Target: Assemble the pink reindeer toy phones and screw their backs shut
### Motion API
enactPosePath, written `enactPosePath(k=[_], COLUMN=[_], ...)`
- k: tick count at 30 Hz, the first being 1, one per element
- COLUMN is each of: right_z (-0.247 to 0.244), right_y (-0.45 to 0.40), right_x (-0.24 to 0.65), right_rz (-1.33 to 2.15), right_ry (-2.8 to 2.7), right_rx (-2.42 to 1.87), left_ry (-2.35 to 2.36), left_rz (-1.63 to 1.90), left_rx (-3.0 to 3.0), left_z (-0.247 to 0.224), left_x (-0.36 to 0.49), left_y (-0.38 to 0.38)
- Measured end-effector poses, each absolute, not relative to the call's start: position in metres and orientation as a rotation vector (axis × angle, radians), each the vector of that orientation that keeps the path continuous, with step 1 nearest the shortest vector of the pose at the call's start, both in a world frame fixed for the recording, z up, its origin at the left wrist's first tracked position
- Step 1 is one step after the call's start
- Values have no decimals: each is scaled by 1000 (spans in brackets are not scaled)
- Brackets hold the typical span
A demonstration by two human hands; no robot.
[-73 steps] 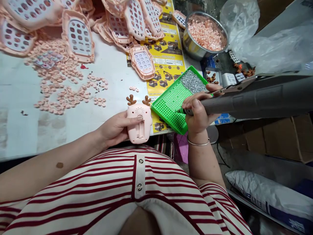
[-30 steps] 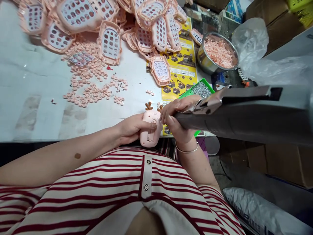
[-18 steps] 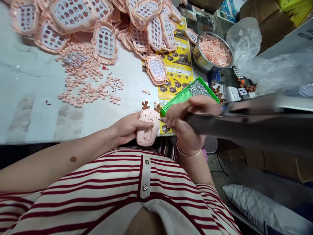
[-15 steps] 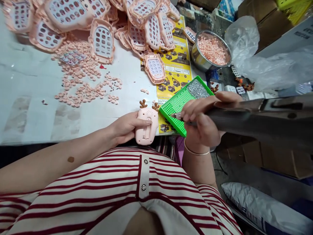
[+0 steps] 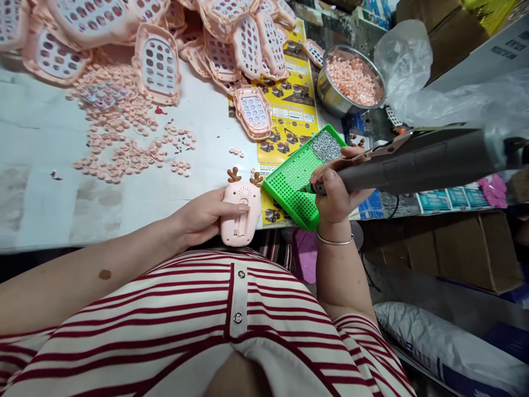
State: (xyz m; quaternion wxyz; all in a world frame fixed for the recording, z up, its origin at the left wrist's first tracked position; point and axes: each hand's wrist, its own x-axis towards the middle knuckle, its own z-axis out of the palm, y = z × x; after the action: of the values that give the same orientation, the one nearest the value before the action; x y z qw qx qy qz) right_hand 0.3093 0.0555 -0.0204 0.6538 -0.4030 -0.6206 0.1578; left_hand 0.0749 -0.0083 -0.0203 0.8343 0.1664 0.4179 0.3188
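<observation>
My left hand (image 5: 203, 216) is closed around a pink toy phone casing (image 5: 241, 220) with brown antlers, its back and long battery recess facing up, the thumb across it. My right hand (image 5: 336, 193) grips a grey electric screwdriver (image 5: 405, 165), held sideways with its bit pointing left over the green perforated tray (image 5: 285, 175). Small silver screws (image 5: 327, 145) lie heaped in the tray's far end. Whether a screw sits on the bit is too small to tell.
Pink casing halves (image 5: 157, 63) are piled at the back of the white table (image 5: 37, 132). Small pink parts (image 5: 132, 149) lie scattered in front. A metal bowl (image 5: 351, 82) of pink pieces stands back right, beside plastic bags (image 5: 407, 60). Cardboard boxes (image 5: 471, 251) stand below right.
My right hand and the screwdriver have swung back, and the bit has shifted right over the tray. The casing stays in my left hand. The whole view has shifted slightly.
</observation>
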Motion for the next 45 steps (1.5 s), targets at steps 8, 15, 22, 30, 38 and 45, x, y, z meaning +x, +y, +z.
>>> enactPosePath(k=[8, 15, 22, 30, 38, 45], right_z=[-19, 19, 21, 13, 27, 26], right_y=[52, 38, 14, 17, 23, 26], right_x=[310, 271, 223, 222, 202, 205], right_rz=[395, 479, 766, 18, 863, 886], right_ry=[-1408, -1332, -1474, -1408, -1428, -1368], right_rx=[-863, -555, -494, -871, -521, -573], left_ry=[897, 932, 874, 800, 766, 739], left_rz=[664, 584, 611, 586, 574, 580], left_rx=[332, 346, 435, 466, 473, 447], left_z=[-16, -14, -17, -22, -21, -21], left_x=[74, 72, 74, 72, 72, 70], left_y=[-10, -17, -14, -10, -10, -10])
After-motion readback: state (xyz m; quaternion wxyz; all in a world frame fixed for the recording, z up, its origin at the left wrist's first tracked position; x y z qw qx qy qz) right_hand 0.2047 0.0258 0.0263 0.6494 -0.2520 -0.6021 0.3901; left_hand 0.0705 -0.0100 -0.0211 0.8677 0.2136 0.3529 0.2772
